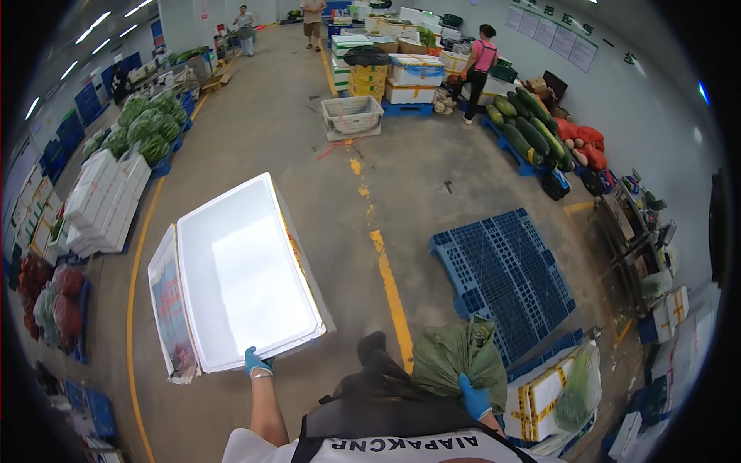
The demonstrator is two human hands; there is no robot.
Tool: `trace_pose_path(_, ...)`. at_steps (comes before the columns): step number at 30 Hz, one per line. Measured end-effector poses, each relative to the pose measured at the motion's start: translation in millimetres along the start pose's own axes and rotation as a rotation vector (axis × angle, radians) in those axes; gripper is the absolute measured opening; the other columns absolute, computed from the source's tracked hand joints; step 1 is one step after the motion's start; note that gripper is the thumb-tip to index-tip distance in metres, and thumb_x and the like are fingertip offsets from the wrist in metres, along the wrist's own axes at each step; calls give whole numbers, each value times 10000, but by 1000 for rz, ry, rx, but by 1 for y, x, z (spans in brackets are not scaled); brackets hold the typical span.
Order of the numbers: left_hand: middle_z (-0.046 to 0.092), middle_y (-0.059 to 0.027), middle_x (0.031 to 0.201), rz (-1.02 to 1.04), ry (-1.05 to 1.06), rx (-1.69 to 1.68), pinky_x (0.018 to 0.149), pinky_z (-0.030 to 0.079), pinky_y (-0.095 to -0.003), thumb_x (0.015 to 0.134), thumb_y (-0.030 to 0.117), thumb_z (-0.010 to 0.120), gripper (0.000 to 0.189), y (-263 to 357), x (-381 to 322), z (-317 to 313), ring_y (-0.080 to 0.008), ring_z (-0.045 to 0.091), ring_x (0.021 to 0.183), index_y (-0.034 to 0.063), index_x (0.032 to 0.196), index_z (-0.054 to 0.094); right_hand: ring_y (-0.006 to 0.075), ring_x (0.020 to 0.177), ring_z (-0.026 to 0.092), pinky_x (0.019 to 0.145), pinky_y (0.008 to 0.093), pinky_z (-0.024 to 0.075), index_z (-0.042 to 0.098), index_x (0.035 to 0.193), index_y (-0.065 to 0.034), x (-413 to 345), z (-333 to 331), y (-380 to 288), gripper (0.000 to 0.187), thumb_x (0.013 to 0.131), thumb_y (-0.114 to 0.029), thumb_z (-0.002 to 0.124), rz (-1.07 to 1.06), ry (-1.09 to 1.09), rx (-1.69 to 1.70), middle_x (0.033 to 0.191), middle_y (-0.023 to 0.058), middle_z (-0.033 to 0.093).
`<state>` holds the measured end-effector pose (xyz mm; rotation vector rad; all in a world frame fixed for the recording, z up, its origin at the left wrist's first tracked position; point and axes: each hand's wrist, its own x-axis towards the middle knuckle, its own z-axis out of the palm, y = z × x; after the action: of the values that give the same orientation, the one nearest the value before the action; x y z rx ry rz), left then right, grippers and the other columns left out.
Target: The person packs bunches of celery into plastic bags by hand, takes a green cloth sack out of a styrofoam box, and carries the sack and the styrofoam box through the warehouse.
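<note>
My left hand (258,363), in a blue glove, grips the near rim of a white foam box (249,272). The box is open at the top and its white inside is bare. Against its left side leans a flat panel (173,307) with red and blue print; whether it is attached I cannot tell. In my right hand (476,397), also gloved in blue, is a green woven sack (451,356), bunched at the top. The sack hangs beside my right leg, and its contents are hidden.
A blue plastic pallet (503,278) lies on the right, near a taped foam box (538,399). Ahead stands a white plastic crate (352,118). Winter melons (532,127) are piled at the far right, where a person (480,63) stands. Bagged greens (145,124) and stacked foam boxes (104,202) line the left.
</note>
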<state>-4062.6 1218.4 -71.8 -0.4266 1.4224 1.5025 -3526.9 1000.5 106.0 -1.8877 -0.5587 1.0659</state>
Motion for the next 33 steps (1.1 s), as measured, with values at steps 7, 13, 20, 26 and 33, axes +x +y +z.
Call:
trace_pose_path(7,637,-128,1052,-40,-136,64,581,476,-431,721,292,543,422,-9,34,233,-324,620,890,97,1096,555,189,858,583,750,362,477,605,1086,25,233,33,-164,413,859,-307,698,102,120,204,1015,82,647)
trace_pose_path(13,497,-163,1330,-90,-208,32,917,404,-551,728,320,530,631,-42,98,405,-383,478,1182,80,1307,465,261,993,606,800,415,495,587,1131,46,383,86,-251,450,868,-302,697,-166,-49,-21,1157,158,619)
trace_pose_path(20,491,-166,1343,-209,-79,130,992,327,-619,793,385,482,599,-57,218,677,-392,458,1178,70,1303,468,222,1007,605,823,371,488,608,1113,47,575,155,-378,343,875,-192,667,-42,102,-53,1149,128,637)
trace_pose_path(26,517,-152,1309,-150,-131,170,895,377,-602,755,358,537,548,-86,275,933,-373,473,1153,90,1233,529,216,855,589,717,378,454,619,1042,33,711,172,-453,444,869,-373,670,79,339,-43,999,128,641)
trace_pose_path(33,479,-208,1264,-71,-137,172,892,406,-595,722,376,589,609,-134,335,1221,-400,452,1108,58,1227,467,183,742,567,630,359,445,611,1062,8,928,210,-549,453,887,-408,643,24,423,79,931,90,627)
